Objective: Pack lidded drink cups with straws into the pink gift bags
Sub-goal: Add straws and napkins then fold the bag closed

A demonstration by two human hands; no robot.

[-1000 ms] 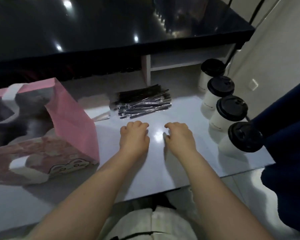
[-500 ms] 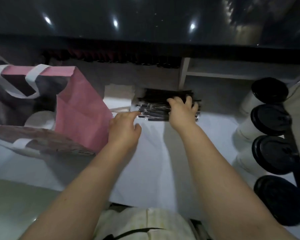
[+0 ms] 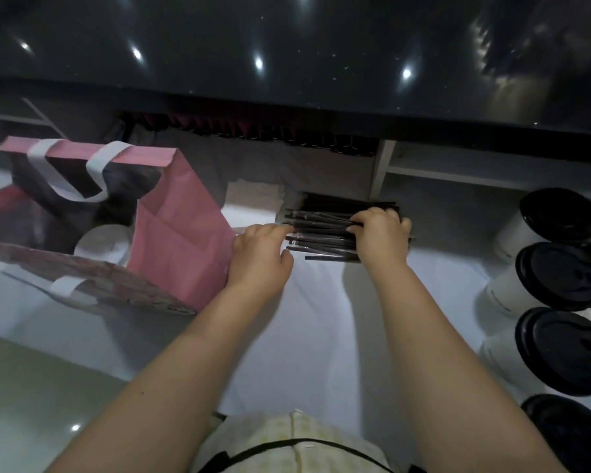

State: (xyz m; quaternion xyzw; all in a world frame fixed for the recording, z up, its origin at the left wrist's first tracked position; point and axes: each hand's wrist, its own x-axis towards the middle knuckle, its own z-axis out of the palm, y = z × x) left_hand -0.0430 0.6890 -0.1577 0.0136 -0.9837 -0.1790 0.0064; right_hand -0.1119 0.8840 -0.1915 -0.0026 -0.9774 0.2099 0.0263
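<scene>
Though loose, straws (image 3: 321, 231) under right hand (image 3: 382, 235)

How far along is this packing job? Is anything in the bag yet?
Early on. Done: the pink gift bag stands open with what looks like one white cup inside. In hand: the right hand curls over the pile of wrapped straws while the left hand touches its end. Left: four black-lidded cups wait in a row on the right, outside any bag.
</scene>
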